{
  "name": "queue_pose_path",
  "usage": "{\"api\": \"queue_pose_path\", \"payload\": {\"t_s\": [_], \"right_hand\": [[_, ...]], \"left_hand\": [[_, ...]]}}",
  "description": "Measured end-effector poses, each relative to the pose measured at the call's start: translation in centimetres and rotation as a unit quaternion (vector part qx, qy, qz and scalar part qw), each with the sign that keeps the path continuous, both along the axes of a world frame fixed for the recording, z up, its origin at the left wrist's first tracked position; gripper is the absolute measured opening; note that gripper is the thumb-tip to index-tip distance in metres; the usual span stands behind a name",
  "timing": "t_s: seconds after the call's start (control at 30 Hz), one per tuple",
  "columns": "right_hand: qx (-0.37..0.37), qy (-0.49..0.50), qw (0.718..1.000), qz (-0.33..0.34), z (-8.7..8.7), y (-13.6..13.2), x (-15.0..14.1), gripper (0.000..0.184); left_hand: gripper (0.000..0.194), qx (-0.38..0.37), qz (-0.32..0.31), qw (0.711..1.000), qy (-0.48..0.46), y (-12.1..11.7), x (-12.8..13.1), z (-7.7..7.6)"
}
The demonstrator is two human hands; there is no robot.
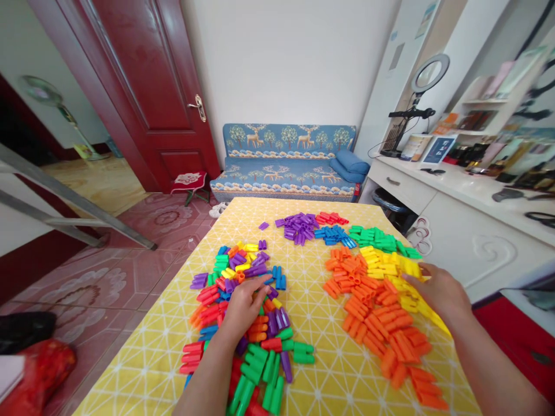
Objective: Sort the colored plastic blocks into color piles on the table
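Observation:
My left hand [243, 303] is over a mixed heap of plastic tube-shaped pieces, its index finger and thumb apart. Its fingertips are close to a blue piece [280, 278] and a purple one. In that heap lie red [210, 312], green [254, 364], purple, orange, yellow and blue pieces. My right hand [441, 289] is at the edge of the yellow pile [381, 263], thumb and fingers around a yellow plastic piece [410, 266]. Beside that pile spreads a large orange pile [377, 318].
Farther back on the yellow patterned tablecloth [303, 323] are purple [299, 228], red [332, 218], blue [335, 236] and green [377, 238] piles. A blue sofa [288, 167] stands beyond the table. To the right is a white dresser [468, 231]; a metal ladder-like frame [78, 199] stands left.

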State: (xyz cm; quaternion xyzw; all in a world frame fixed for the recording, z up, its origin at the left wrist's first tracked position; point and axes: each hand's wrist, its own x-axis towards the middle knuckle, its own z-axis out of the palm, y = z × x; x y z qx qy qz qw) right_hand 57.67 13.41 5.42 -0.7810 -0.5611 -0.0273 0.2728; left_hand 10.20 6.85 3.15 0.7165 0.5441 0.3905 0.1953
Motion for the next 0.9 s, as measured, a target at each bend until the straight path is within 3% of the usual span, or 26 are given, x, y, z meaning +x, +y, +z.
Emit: {"api": "queue_pose_path", "payload": {"t_s": [0.1,0.17,0.23,0.27,0.33,0.37,0.43,0.5,0.57,0.7,0.8,0.9], "right_hand": [[-0.008,-0.030,0.999,-0.030,0.7,-0.7,-1.8,0.055],[0.042,-0.026,0.999,-0.014,1.4,-2.1,-4.9,0.053],[0.096,0.021,0.992,0.078,1.5,-4.2,-9.2,0.046],[0.102,0.051,0.981,0.155,1.2,-5.5,-11.6,0.041],[0.050,0.091,0.951,0.291,-0.2,-8.5,-16.4,0.034],[0.012,0.097,0.937,0.334,-1.3,-10.0,-18.6,0.040],[-0.064,0.090,0.910,0.400,-3.5,-12.8,-22.1,0.078],[-0.101,0.073,0.882,0.454,-5.3,-14.8,-24.5,0.110],[-0.110,0.061,0.866,0.484,-6.1,-15.7,-25.9,0.123],[-0.122,0.060,0.886,0.442,-5.6,-14.8,-27.8,0.129],[-0.130,0.043,0.902,0.409,-4.9,-12.9,-29.3,0.122],[-0.119,0.027,0.904,0.410,-4.8,-10.6,-30.5,0.111]], "left_hand": [[0.033,-0.014,-0.006,1.000,-0.026,-0.3,0.1,0.9],[0.035,-0.018,-0.010,0.998,-0.062,-0.8,0.2,2.6],[0.036,-0.016,-0.011,0.995,-0.096,-1.8,0.0,4.8],[0.036,-0.006,-0.006,0.995,-0.104,-2.3,-0.2,6.1],[0.035,0.011,0.009,0.994,-0.104,-3.5,-1.1,8.2],[0.034,0.018,0.021,0.995,-0.095,-4.1,-1.8,8.8],[0.033,0.022,0.059,0.996,-0.067,-5.2,-3.7,9.2],[0.033,0.011,0.113,0.993,-0.035,-6.2,-6.2,8.1],[0.039,-0.012,0.165,0.986,-0.014,-7.3,-8.8,5.9],[0.059,-0.039,0.320,0.947,0.011,-9.6,-11.3,0.7],[0.064,-0.069,0.314,0.946,0.040,-10.6,-10.0,-1.7],[0.064,-0.079,0.265,0.958,0.070,-9.9,-7.6,-2.3]]}}
